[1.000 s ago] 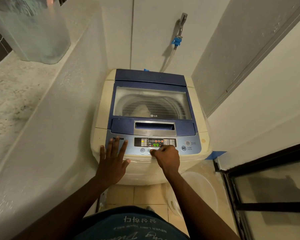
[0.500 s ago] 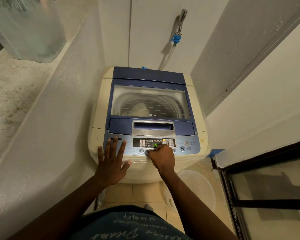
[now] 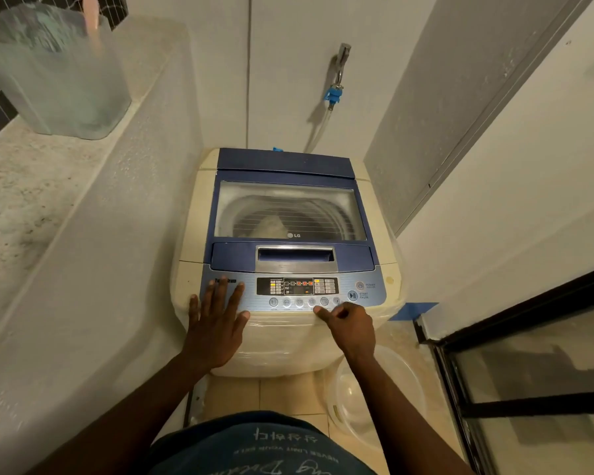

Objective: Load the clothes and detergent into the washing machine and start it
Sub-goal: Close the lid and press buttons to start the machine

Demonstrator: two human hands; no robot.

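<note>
Washing machine (image 3: 282, 341) stands on the tiled floor (image 3: 282, 392) in a narrow white-walled nook, lid (image 3: 285, 162) closed, its top running lengthwise away from me, control panel (image 3: 251, 299) nearest me. My left hand (image 3: 213, 323) lies flat on the panel; my right hand (image 3: 350, 325) is curled, holding nothing, at its front edge.

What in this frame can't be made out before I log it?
Head view:
- Display: digits too small to read.
- Clothes: mostly hidden by the hazy lid.
- Right hand: curled fingers hide what it touches.
- Left hand: covers part of the panel lettering.
</note>
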